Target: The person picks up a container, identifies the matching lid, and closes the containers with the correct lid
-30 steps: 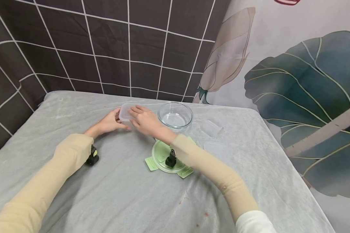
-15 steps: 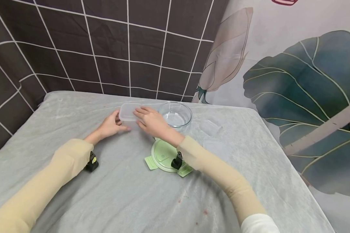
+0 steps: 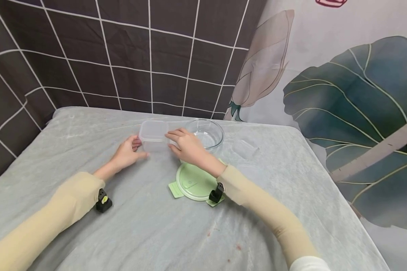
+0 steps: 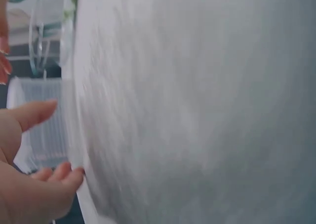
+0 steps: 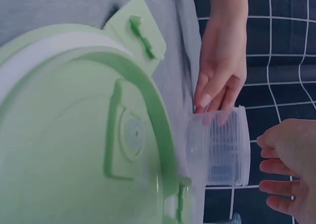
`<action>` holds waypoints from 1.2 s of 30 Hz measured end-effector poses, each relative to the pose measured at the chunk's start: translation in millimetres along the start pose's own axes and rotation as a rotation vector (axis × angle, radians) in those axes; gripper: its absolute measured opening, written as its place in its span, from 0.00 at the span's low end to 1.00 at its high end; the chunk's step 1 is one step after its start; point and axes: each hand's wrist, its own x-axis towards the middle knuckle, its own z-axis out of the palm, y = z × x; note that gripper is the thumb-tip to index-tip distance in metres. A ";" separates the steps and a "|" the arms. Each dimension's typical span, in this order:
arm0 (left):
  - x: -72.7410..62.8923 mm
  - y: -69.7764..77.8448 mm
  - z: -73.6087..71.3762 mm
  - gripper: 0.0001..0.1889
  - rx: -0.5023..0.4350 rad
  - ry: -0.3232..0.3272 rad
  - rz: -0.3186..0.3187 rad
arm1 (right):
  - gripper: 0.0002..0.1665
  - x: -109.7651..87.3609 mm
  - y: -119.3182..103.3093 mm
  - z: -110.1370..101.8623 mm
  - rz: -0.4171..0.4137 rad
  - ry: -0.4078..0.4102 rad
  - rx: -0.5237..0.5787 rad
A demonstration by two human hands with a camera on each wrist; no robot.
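Observation:
A clear plastic food container [image 3: 153, 136] with a frosted lid stands on the cloth at the back of the table. My left hand [image 3: 125, 153] is at its left side, thumb apart from the fingers, which reach its left wall; the left wrist view also shows this hand [image 4: 34, 184] with the ribbed container [image 4: 47, 130] behind. On the other side, my right hand [image 3: 188, 147] hovers with loosely bent fingers near the right end of the lid, holding nothing. In the right wrist view its fingers [image 5: 279, 167] are apart from the container [image 5: 224, 150].
Behind my right hand stands a round glass bowl [image 3: 211, 138]. A round green lid [image 3: 193, 182] with side flaps lies under my right forearm. Two thin clear plastic pieces, one a small box shape [image 3: 245, 148] and one flat [image 3: 251, 170], lie to the right. A dark gridded curtain [image 3: 122, 56] hangs behind the table.
My right hand has slid right off the container's lid towards the glass bowl. My left hand has eased slightly back and down, its grip loosened, while the container has stayed in place.

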 end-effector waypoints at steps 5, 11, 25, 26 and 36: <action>-13.6 7.4 3.7 0.40 0.025 0.006 -0.034 | 0.22 -12.9 7.5 -2.2 0.019 0.022 0.024; -28.3 16.0 7.7 0.43 0.089 0.002 -0.077 | 0.18 -30.8 19.0 -4.6 0.027 0.060 0.050; -59.0 28.0 23.7 0.45 0.098 0.087 -0.106 | 0.14 -74.3 29.0 -14.1 0.048 0.157 0.124; -60.3 29.0 25.3 0.44 0.090 0.092 -0.095 | 0.14 -76.8 28.6 -14.6 0.057 0.156 0.128; -64.9 39.5 46.5 0.31 -0.001 -0.009 -0.025 | 0.15 -96.8 41.2 -12.8 0.153 0.163 0.142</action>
